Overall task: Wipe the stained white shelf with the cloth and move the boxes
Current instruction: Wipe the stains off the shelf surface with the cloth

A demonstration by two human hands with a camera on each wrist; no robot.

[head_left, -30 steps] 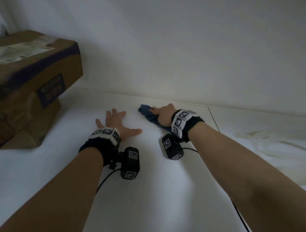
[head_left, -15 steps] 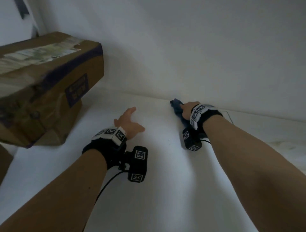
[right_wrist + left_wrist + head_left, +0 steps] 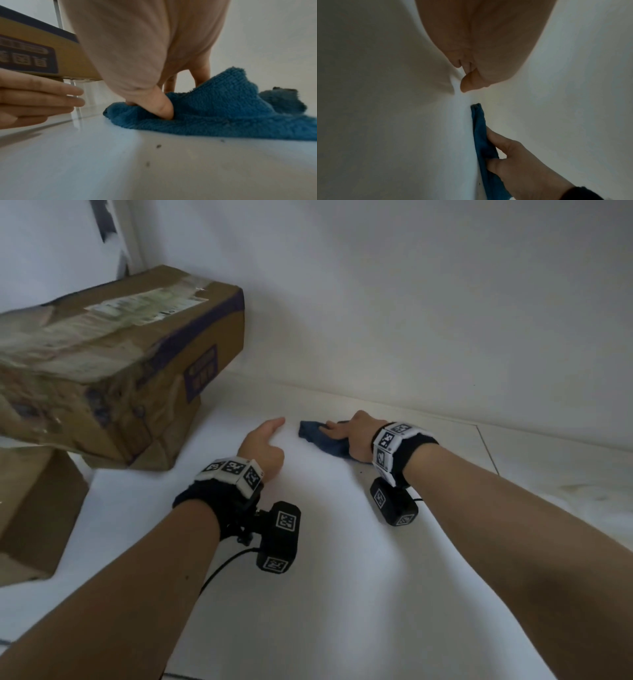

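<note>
Right hand (image 3: 352, 436) presses the blue cloth (image 3: 320, 440) flat on the white shelf (image 3: 342, 577) near the back wall, thumb dug into it; left hand (image 3: 262, 445) relaxed, empty (beside boxes (image 3: 113, 364)); specks (image 3: 158, 146) remain; wipe toward them with firm pressure.

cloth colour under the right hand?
Blue, closer to teal. The cloth has a fuzzy terry pile, clearest in the right wrist view, pressed by the right hand.

Head view looks down onto shelf (image 3: 342, 577); wrist views low, close; all share cloth (image 3: 325, 440), perhaps.
</note>
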